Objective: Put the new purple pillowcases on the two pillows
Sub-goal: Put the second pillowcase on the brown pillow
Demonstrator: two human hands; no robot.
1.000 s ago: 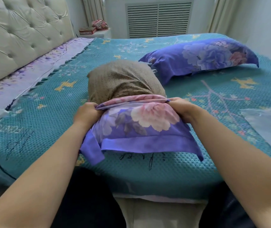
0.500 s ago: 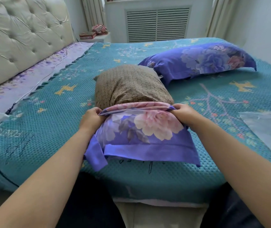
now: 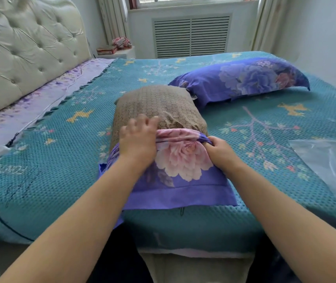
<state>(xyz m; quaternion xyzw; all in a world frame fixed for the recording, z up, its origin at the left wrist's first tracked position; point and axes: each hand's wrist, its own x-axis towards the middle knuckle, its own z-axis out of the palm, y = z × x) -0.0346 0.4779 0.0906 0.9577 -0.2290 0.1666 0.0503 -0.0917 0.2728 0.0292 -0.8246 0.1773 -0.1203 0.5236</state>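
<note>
- A bed [image 3: 40, 180] under a teal knitted cover fills the room, with a tufted headboard [image 3: 20, 54] at left and a window with a vent panel [image 3: 191, 36] beyond.
- The brown pillow [image 3: 159, 105] lies mid-bed, its long axis running away from the person, its near end inside the purple pillowcase [image 3: 183, 180], whose mouth faces the far wall.
- Left hand [image 3: 137, 139]: grip apart, fingers spread across the case's edge onto the pillow.
- Right hand [image 3: 221, 153]: grip clamped on the case's bunched edge.
- A second, covered pillow [image 3: 242, 80] lies beyond, long axis crosswise.

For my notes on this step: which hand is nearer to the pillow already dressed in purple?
Right. The right hand grips the pillowcase edge nearest the finished pillow; the left hand lies farther away, on the brown pillow.
</note>
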